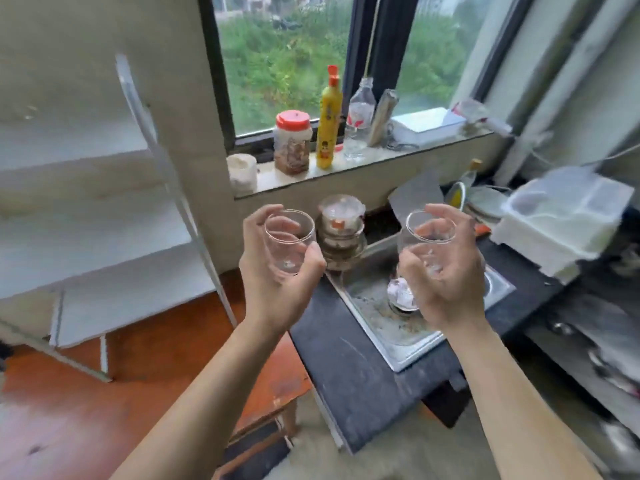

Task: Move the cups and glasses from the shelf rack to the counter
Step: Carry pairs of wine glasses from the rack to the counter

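Observation:
My left hand (273, 275) grips a clear glass (289, 239) held upright in the air, fingers curled round its side. My right hand (446, 275) grips a second clear glass (429, 237) the same way, above the sink. The white shelf rack (104, 209) stands at the left, its visible shelves bare. The dark counter (349, 372) lies below and between my forearms.
A steel sink (384, 327) with crumpled paper is set in the counter. Stacked bowls (341, 233) stand behind it. A jar (292, 143), a yellow bottle (329, 123) and a clear bottle (358, 119) line the window sill. A white foam box (561, 220) sits at the right.

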The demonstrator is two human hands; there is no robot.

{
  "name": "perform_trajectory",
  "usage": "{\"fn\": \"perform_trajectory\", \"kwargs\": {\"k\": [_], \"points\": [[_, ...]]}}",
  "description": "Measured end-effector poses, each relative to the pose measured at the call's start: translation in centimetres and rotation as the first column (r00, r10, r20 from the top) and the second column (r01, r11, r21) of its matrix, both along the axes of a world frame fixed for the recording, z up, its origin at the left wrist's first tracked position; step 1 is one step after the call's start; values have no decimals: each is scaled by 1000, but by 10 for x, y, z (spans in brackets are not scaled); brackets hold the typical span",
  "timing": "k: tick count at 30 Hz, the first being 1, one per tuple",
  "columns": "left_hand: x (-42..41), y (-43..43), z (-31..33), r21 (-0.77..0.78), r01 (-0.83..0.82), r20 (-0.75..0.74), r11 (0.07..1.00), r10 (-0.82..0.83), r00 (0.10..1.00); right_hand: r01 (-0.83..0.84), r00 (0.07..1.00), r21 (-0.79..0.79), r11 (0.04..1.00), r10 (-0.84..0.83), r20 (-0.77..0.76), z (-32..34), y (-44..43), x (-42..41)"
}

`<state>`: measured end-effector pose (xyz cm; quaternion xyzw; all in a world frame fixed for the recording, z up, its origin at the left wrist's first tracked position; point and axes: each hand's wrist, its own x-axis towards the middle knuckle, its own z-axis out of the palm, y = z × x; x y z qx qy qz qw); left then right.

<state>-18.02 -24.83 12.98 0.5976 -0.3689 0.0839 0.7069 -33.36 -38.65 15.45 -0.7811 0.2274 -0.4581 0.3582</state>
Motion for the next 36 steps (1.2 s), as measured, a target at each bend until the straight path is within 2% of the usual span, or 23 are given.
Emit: {"fn": "perform_trajectory", "kwargs": {"k": [4,8,15,23,33,36], "points": [[-76,-68,15,-17,206,39,978,-205,978,207,976,-12,978,-206,71,7,-40,-103],[-169,-124,32,5,364,99,931,-363,927,325,936,-2,946,-321,144,10,-71,-206],[-360,-213,40,64,569,178,820,-570,802,528,842,-36,848,-517,155,6,-117,-405],[-553,-301,36,117,757,129,643,-765,631,747,661,-3,665,-743,102,7,-151,-604],[-748,-422,0,217,902,70,372,-928,366,898,428,116,425,-904,-3,-38,-208,-790],[-811,-473,-12,226,919,59,322,-947,317,926,371,90,367,-928,-33,-44,-246,-843]]}}
